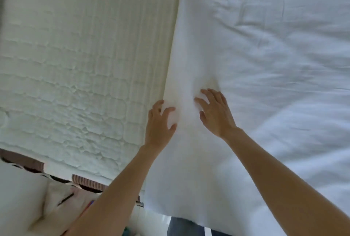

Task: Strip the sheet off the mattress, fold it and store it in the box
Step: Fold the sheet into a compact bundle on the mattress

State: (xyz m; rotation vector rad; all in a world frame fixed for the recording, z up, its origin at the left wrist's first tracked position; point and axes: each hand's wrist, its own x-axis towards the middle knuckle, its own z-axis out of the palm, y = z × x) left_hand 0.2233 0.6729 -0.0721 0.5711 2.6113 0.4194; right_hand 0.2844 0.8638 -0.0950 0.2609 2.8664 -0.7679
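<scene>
A white sheet [265, 65] covers the right part of the bed, its long left edge running from the top centre down to my hands. The bare quilted mattress [75, 65] shows on the left. My left hand [160, 124] sits at the sheet's left edge, fingers spread and slightly bent on the cloth. My right hand [216, 111] lies flat on the sheet just to the right, fingers spread. The cloth puckers a little above my right hand. No box is in view.
Below the mattress edge at the lower left lie a white cushion or pillow [22, 197] and a strip of brownish ribbed fabric [87, 181]. The sheet hangs over the near bed edge, with my jeans [181, 228] beneath it.
</scene>
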